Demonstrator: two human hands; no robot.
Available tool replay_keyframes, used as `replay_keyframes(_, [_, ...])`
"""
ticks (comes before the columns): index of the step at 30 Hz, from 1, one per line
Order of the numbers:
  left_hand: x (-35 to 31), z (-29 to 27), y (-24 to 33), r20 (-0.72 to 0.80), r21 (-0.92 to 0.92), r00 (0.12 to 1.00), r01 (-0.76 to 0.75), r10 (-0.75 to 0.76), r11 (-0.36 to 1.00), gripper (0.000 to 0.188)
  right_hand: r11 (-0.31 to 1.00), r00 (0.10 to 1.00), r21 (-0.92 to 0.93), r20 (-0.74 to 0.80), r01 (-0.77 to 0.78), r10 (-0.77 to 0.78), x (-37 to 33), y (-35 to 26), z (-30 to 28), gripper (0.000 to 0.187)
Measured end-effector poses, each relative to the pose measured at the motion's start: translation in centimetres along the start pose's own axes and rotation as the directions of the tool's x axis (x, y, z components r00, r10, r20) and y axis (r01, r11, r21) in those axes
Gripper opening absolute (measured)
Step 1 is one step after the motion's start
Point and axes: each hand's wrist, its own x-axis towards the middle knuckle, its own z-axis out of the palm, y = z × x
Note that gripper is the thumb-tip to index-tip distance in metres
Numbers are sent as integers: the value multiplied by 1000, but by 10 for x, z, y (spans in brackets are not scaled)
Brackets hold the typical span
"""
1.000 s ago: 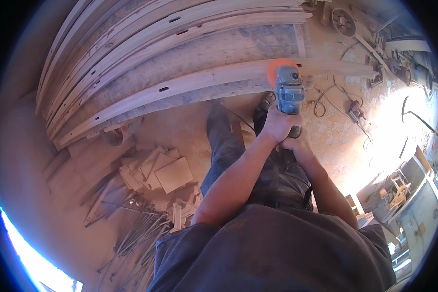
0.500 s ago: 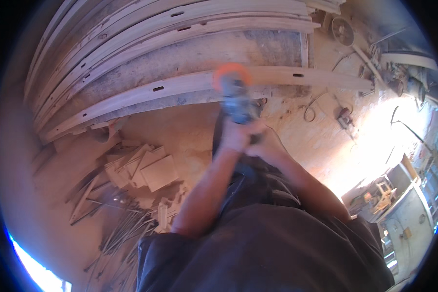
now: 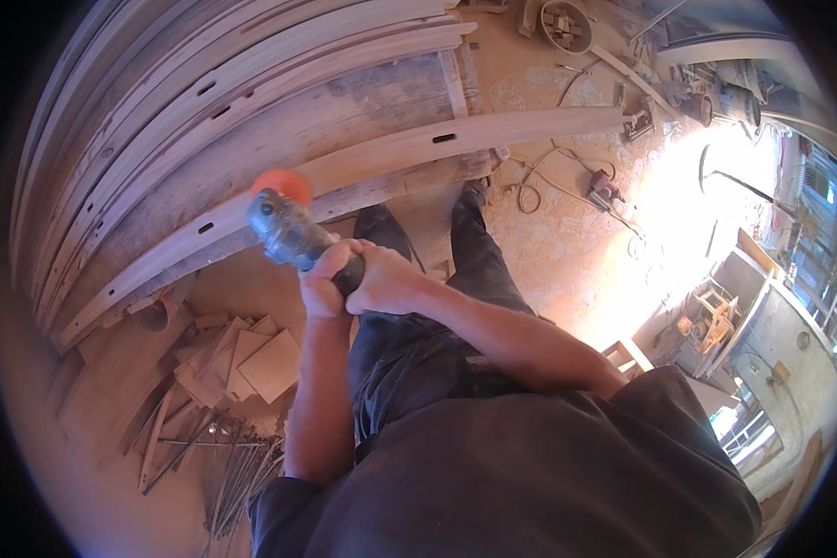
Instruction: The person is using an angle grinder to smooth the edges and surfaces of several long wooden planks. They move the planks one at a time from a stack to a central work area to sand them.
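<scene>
Here, both my left hand [image 3: 321, 284] and my right hand [image 3: 386, 279] are closed tight around the rear handle of the grinder [image 3: 293, 237], whose grey body reaches forward from my fists, with its orange disc [image 3: 281, 183] resting on the long wooden plank [image 3: 418, 149].

A dark, short-sleeved shirt was worn, its fabric plain and unmarked. Both forearms were left bare from the sleeve hems down. No gloves were worn on the left hand [image 3: 321, 288] or the right hand [image 3: 388, 282]. Dark, dust-streaked trousers and dark shoes were seen below.
</scene>
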Motion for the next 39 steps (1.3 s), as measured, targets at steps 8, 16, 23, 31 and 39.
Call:
replay_keyframes(8, [-4,123,-133,119,456,985,60,-127,888,20,982,983,160,-138,-99,121,-84,100,-135,48])
replay_keyframes(16, [6,231,-215,256,730,952,-77,-168,679,24,819,964,568,-256,85,77,-129,183,-214,32])
replay_keyframes(23, [15,275,-249,230,597,953,22,-198,802,25,816,931,572,-339,87,139,-143,171,-264,38])
replay_keyframes(31, [19,297,-273,192,689,940,76,-283,721,46,787,923,594,-376,169,85,-158,186,-292,29])
replay_keyframes(39, [19,339,-313,254,854,913,-55,-321,517,33,681,918,709,-371,185,137,-183,214,-330,31])
